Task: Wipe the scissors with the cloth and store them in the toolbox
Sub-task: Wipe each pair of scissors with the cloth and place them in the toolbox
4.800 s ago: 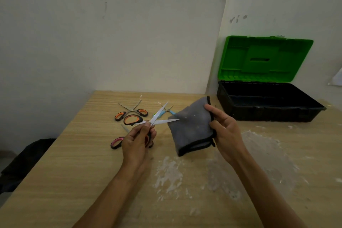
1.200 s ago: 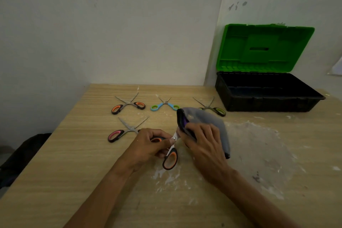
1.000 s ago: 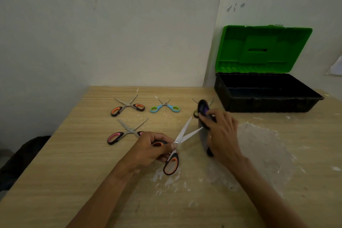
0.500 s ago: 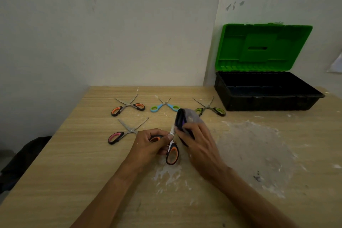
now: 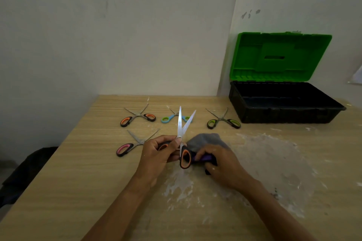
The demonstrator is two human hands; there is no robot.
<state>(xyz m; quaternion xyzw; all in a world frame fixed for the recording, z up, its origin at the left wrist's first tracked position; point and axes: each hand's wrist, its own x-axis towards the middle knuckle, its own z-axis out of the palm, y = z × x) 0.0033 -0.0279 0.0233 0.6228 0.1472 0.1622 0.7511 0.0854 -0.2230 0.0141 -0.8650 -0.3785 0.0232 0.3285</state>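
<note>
My left hand (image 5: 158, 154) grips a pair of orange-handled scissors (image 5: 185, 159) at the pivot, blades spread and pointing up and away. My right hand (image 5: 219, 162) clutches the grey cloth (image 5: 205, 140) just right of the lower handle, low over the table. The toolbox (image 5: 284, 111) stands at the back right, black tub, green lid (image 5: 280, 56) raised. I see nothing inside the tub.
Several other scissors lie open on the wooden table (image 5: 78, 172): an orange pair (image 5: 138, 117), a blue pair (image 5: 172, 118), a green pair (image 5: 223, 121), a pink pair (image 5: 135, 143). White dusty patches mark the table at the right. A dark bag (image 5: 25, 172) sits left of the table edge.
The cloth has come off the blades and dropped down to the handle side. The blades now stand bare and upright in my left hand.
</note>
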